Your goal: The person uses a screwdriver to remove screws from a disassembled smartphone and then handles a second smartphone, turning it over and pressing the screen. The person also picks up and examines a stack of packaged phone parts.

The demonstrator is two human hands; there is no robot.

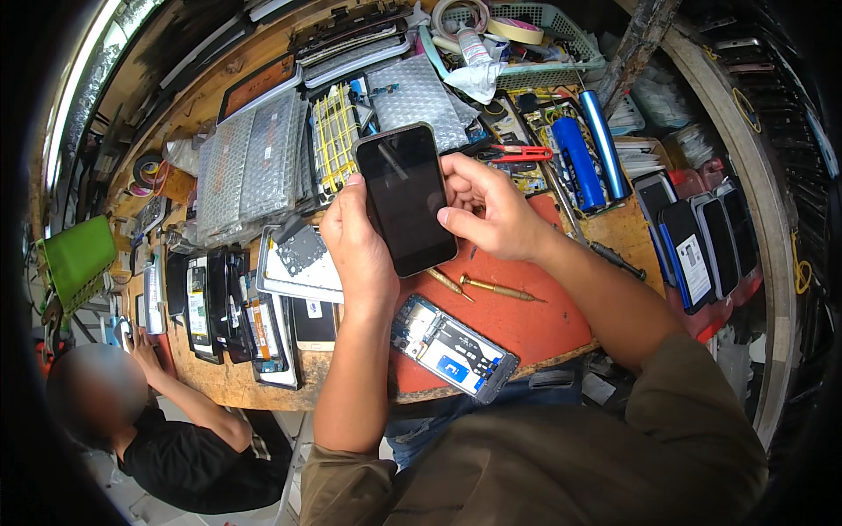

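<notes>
A black smartphone [406,202] with a dark, reflecting screen is held up over the bench, its face toward me. My left hand [355,237] is closed around its left edge, thumb along the side. My right hand [482,206] grips the right edge, its thumb by the screen and its other fingers curled at the side. Below lies an opened phone [453,349] with its inner board and battery area showing, on a red mat [548,324]. Two brass-coloured screwdrivers, one of them a thin screwdriver [500,288], rest on the mat between the two phones.
Bubble-wrapped packages [250,167] and phone parts crowd the left. Red-handled snips [517,154], a blue cylinder [579,162] and a teal basket [561,53] stand farther back. Several phones [688,250] fill a red tray at right. Another person [202,456] sits at lower left.
</notes>
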